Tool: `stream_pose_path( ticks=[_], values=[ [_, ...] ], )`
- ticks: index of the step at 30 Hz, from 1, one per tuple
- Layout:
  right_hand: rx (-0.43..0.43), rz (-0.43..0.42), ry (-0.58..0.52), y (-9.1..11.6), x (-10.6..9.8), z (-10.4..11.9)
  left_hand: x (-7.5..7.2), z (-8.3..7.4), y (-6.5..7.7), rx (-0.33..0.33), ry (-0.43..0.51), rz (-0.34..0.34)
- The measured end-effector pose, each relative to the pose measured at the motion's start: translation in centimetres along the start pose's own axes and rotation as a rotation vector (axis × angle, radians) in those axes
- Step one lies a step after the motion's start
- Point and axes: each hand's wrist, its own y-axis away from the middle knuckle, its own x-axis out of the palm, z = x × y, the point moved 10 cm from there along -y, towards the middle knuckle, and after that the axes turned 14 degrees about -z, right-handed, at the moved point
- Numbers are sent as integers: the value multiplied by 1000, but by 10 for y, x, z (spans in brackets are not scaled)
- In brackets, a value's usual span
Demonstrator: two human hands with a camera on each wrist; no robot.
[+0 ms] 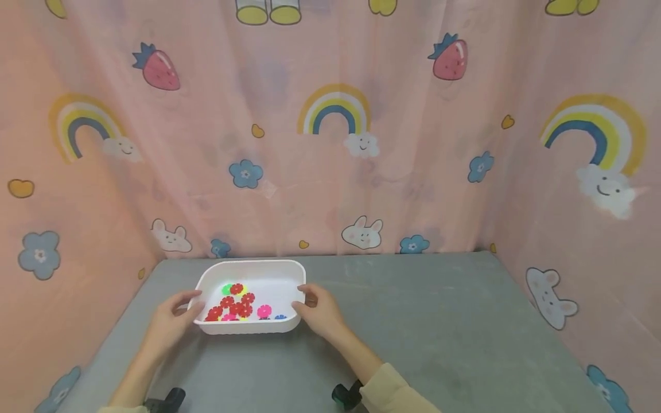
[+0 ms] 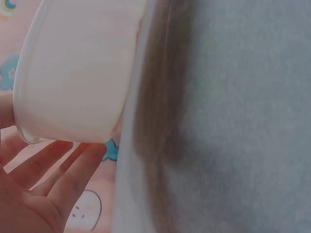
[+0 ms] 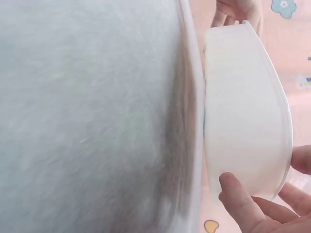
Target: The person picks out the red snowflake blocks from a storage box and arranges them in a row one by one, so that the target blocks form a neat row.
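Note:
A white plastic tray point(image 1: 248, 328) with rounded corners is held between both hands at the left part of the table. My left hand point(image 1: 167, 321) grips its left end, thumb at the rim and fingers along the outer wall. On the opposite end, my right hand point(image 1: 322, 312) holds the tray the same way. Small flower-shaped pieces lie inside: several red ones point(image 1: 236, 308) on the left, a pink one point(image 1: 264, 311), a blue one point(image 1: 280, 316) and a green one point(image 1: 226, 289). Both wrist views show the tray's outer wall point(image 3: 248, 107); its contents are hidden there.
A grey table point(image 1: 413, 332) extends to the right of the tray and in front of it. Pink printed curtain point(image 1: 330, 189) stands behind the table and along both sides. Dark wrist devices point(image 1: 347, 396) are worn on both wrists.

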Motion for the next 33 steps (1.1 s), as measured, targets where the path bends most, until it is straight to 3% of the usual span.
stream_pose_path(
  ticks=[5,13,24,33],
  values=[
    [-1,11,6,9,-12,-6,4,-8,10,6,-12,12],
    [3,55,58,24,-28,-11,14,-10,30,-50,10,71],
    [-2,105,63,40,-48,-8,19,-11,56,-110,60,73],
    [57,140,79,46,-54,-24,22,-13,70,-114,85,67]
  ],
)
